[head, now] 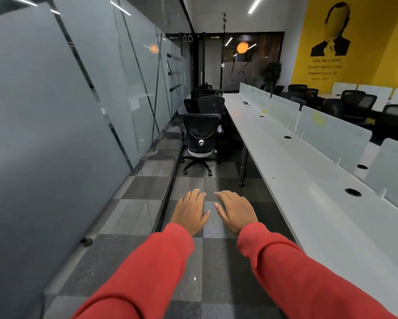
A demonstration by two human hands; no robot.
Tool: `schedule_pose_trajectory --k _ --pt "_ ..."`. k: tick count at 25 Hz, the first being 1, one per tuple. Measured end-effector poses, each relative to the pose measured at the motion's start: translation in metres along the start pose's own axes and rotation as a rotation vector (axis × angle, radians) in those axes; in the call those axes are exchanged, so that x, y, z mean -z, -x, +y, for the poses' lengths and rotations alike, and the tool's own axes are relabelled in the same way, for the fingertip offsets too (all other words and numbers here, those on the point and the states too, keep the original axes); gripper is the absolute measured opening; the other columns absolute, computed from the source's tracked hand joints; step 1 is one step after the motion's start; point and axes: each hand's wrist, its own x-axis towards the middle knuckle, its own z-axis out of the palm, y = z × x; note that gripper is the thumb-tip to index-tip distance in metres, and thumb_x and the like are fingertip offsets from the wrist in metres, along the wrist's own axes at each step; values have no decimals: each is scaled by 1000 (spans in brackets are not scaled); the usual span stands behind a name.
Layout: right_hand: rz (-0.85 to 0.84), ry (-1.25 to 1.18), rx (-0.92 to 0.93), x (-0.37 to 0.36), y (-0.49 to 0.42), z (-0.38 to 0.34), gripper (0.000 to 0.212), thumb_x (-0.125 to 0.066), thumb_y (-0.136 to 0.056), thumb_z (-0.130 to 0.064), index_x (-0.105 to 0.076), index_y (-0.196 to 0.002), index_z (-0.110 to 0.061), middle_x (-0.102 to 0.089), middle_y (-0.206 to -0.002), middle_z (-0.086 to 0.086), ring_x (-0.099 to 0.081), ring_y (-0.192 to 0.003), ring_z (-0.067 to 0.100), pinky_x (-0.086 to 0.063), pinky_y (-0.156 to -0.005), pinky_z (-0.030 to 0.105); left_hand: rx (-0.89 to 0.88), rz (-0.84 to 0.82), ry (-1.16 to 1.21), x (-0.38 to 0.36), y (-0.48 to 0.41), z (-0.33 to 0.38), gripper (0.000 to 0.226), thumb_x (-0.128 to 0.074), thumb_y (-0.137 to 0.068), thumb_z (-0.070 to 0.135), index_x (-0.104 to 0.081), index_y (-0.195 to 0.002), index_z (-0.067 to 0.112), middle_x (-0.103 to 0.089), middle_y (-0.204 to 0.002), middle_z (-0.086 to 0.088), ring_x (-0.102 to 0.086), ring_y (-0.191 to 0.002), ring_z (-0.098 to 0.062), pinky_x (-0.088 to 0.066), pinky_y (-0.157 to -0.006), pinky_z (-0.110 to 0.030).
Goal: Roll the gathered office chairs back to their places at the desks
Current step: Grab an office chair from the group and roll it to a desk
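Room, noted from the long white desk [297, 171]: it runs away along the right, with round cable holes [353, 192] spaced down its far edge. Frosted divider screens [331, 134] stand along that same edge. Left of the desk, across an aisle of grey checkered carpet tiles [147, 187], is a frosted glass wall [55, 111] with thin dark slanting lines (ceiling lights reflect in it). Beyond the desk's far end: dark glass partition [257, 65], potted plant [272, 72] beside it. Right of the desk, past the screens: yellow wall [366, 31] with a black figure graphic [331, 31] and lettering too blurred to read. Ceiling strip light [255, 4] lit above the desk's far end.
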Motion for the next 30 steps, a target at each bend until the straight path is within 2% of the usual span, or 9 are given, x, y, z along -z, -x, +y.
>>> schedule_pose_trajectory --k 3,4,6,8,13,17,23,26,30 --pt "-10 19 -12 -40 -70 19 57 -21 -96 -50 -53 -134 -22 -60 -123 -4 -58 -108 15 -46 -82 32 -192 -42 -187 -34 -72 -54 59 -50 -91 43 -45 -139 9 -46 -141 -9 -48 -124 -23 -48 -87 -38" --pt "-9 13 -29 -50 -92 24 57 -21 -95 -50 -53 -133 -21 -61 -121 -4 -58 -106 15 -47 -81 33 -205 -46 -185 -41 -94 -70 59 -52 -89 43 -48 -137 8 -49 -139 -10 -50 -122 -24 -49 -85 -38" --pt "-26 11 -55 -68 -134 34 57 -21 -95 -50 -53 -133 -21 -62 -120 -4 -59 -105 16 -47 -80 33 -168 -60 -147 -53 -134 -97 58 -52 -87 42 -52 -133 8 -53 -134 -10 -54 -118 -25 -51 -82 -39" --pt "-28 22 -70 -86 -180 45 58 -21 -95 -50 -53 -132 -20 -62 -120 -3 -59 -105 17 -47 -80 35 -143 -52 -117 -65 -174 -125 57 -44 -88 43 -52 -131 8 -54 -130 -10 -56 -115 -27 -51 -81 -40" --pt "-40 -6 -116 -129 -268 76 60 -19 -94 -52 -52 -133 -20 -61 -121 -2 -57 -107 18 -47 -83 37 -41 -35 8 -105 -253 -177 53 -46 -94 43 -43 -139 14 -47 -137 -2 -47 -124 -19 -45 -91 -36" --pt "-58 -14 -131 -173 -333 120 62 -16 -93 -53 -51 -134 -22 -61 -121 -3 -57 -108 17 -46 -84 36 -27 -54 23 -150 -330 -203 54 -43 -95 45 -39 -141 16 -44 -139 1 -45 -125 -17 -43 -94 -34" --pt "-81 -31 -81 -234 -455 202 64 -14 -91 -54 -50 -135 -24 -60 -121 -6 -56 -110 15 -43 -85 33 42 -47 121 -206 -472 -231 53 -43 -97 43 -38 -142 17 -43 -141 3 -44 -126 -16 -41 -97 -33" --pt "-116 16 -7 -257 -514 242 62 -15 -93 -53 -48 -137 -24 -59 -125 -6 -54 -113 14 -42 -88 33 51 -57 63 -225 -542 -247 51 -42 -98 42 -38 -142 18 -46 -140 3 -46 -125 -16 -40 -98 -35" --pt "-175 72 63 -285 -587 282 47 -31 -101 -44 -45 -140 -22 -56 -130 -2 -53 -116 18 -41 -89 35 83 -99 67 -261 -615 -272 50 -39 -99 42 -37 -143 19 -48 -140 2 -45 -126 -17 -39 -99 -37"
